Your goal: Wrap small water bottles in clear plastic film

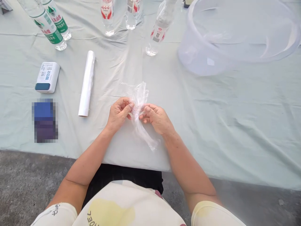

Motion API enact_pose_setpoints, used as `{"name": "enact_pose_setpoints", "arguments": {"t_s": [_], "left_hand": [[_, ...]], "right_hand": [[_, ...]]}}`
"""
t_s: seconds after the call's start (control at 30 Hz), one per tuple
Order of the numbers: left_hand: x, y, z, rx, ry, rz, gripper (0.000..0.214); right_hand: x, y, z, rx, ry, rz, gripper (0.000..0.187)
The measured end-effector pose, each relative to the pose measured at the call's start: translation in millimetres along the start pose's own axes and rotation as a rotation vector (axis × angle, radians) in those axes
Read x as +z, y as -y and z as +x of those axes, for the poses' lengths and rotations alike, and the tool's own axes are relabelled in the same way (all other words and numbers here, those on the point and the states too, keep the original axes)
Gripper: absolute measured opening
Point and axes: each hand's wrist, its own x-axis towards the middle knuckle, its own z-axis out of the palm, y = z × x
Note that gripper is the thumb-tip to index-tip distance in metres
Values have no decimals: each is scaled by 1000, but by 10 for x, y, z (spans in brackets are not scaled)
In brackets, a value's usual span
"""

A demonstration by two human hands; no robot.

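Note:
A bunched piece of thin clear plastic film (140, 108) is between my two hands, just above the cloth near the front edge of the table. Its upper end fans out loosely, and the lower end trails down to the right as a twisted strip. My left hand (119, 113) pinches it from the left with thumb and fingers. From the right, my right hand (158, 117) grips it with curled fingers. I cannot tell whether the film is a bag or a flat sheet. A white roll (86, 84) with a brown core lies left of my left hand.
Behind the roll stand water bottles with green labels (50, 29), and several with red labels (158, 34) stand farther right. A large translucent tub (199, 59) is at the back right. A small white device (47, 77) and a blurred-out dark item (44, 121) lie left on the pale tablecloth (223, 125).

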Motion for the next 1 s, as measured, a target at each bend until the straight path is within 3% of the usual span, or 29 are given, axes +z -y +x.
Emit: {"name": "enact_pose_setpoints", "arguments": {"t_s": [0.13,0.4,0.63,0.7,0.77,0.8,0.87,0.93,1.0], "left_hand": [[45,40,-23,64,4,20,23],[41,33,-24,-139,10,-222,31],[47,51,-14,-148,-53,-254,32],[50,46,-34,-63,-188,-129,29],[64,41,-66,125,-326,54,26],[76,40,-84,218,-338,149,25],[104,49,-117,307,-204,296,25],[130,69,-138,257,-1,359,25],[141,89,-141,167,99,343,23]], "right_hand": [[53,-52,-13,-24,28,39,33],[53,-23,8,-2,-39,259,36],[88,-68,24,-80,-20,202,41],[85,-65,26,-100,-100,170,42],[83,-61,26,-128,-184,141,41],[85,-60,24,-141,-206,124,41],[98,-65,18,-156,-192,102,41],[118,-75,10,-157,-135,97,44],[134,-88,-1,-162,-100,95,48]]}}
